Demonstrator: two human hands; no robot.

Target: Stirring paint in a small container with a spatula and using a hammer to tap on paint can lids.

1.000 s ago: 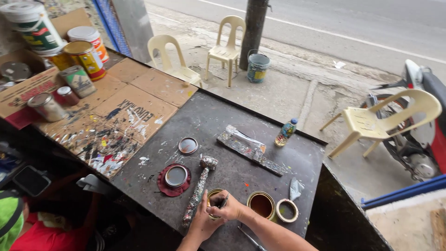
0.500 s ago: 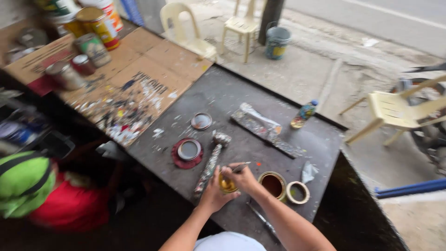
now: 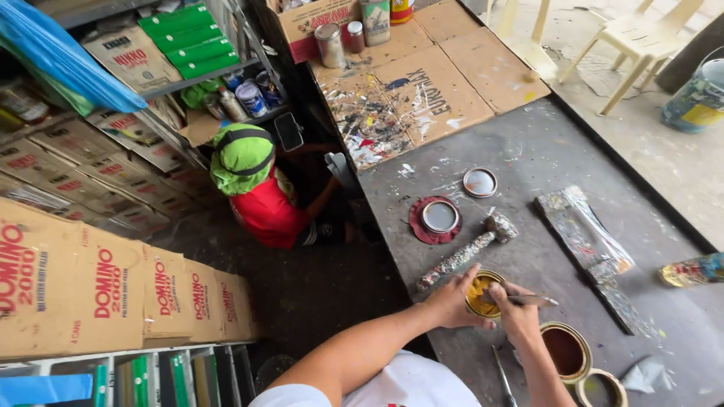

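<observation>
A small open can of yellow paint (image 3: 483,294) stands on the dark, paint-spattered table (image 3: 558,151). My left hand (image 3: 452,300) grips the can's side. My right hand (image 3: 519,316) holds a thin metal tool (image 3: 532,301) across the can's rim. A paint-crusted mallet (image 3: 467,252) lies just beyond the can. Right of my right hand stand an open can of brown paint (image 3: 566,351) and a smaller open can (image 3: 601,390).
Two round lids (image 3: 440,216) (image 3: 479,182) and a paint-crusted stick (image 3: 596,256) lie on the table. Spattered cardboard (image 3: 422,90) with tins covers its far end. A person in a green cap and red shirt (image 3: 253,188) crouches by shelves of boxes. Plastic chairs (image 3: 641,45) stand outside.
My view has swung left and down, revealing the shelves, boxes and crouching person. Both hands stay on the yellow can, and the tool now lies across its rim.
</observation>
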